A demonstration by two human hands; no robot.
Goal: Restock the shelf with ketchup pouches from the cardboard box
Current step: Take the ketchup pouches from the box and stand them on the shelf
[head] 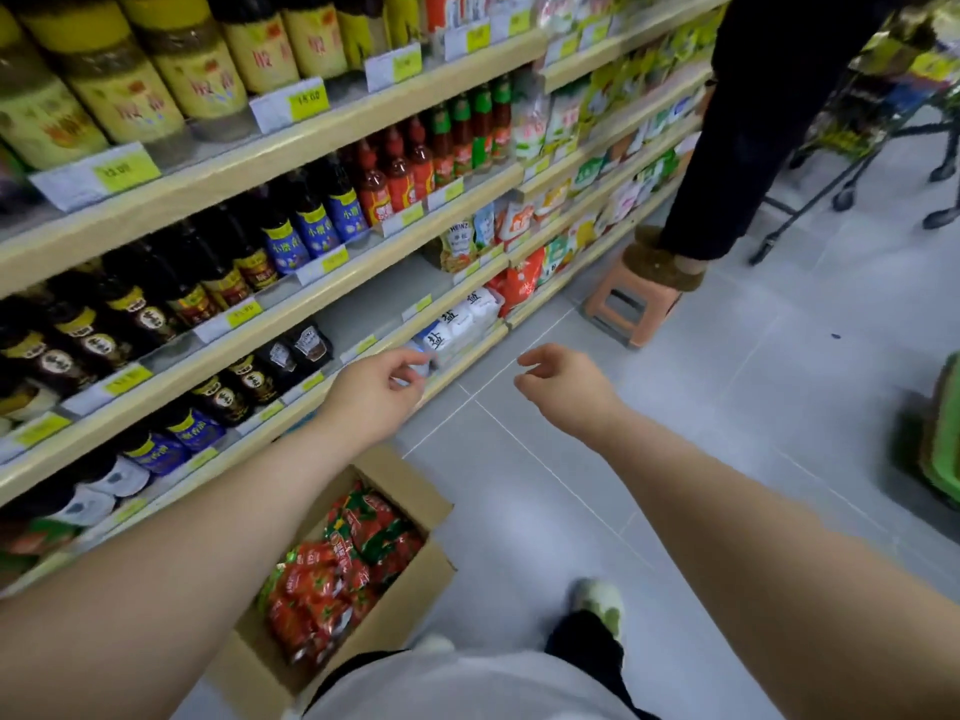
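Note:
An open cardboard box (415, 498) sits on the floor beside the shelving, under my left forearm. Several red and green ketchup pouches (343, 569) fill it. My left hand (382, 387) reaches out near the front of the lower shelf (363, 317), fingers loosely curled and holding nothing. That shelf has a bare stretch between dark sauce pouches (301, 350) and a Heinz pouch (460, 244). My right hand (561, 384) hovers over the floor to the right, fingers apart and empty.
Sauce bottles fill the upper shelves. White salt bags (460, 322) lie on the bottom shelf. A person in dark trousers (753, 122) stands on an orange stool (628, 304) ahead. A trolley frame (852, 168) and a green basket (943, 439) stand at the right.

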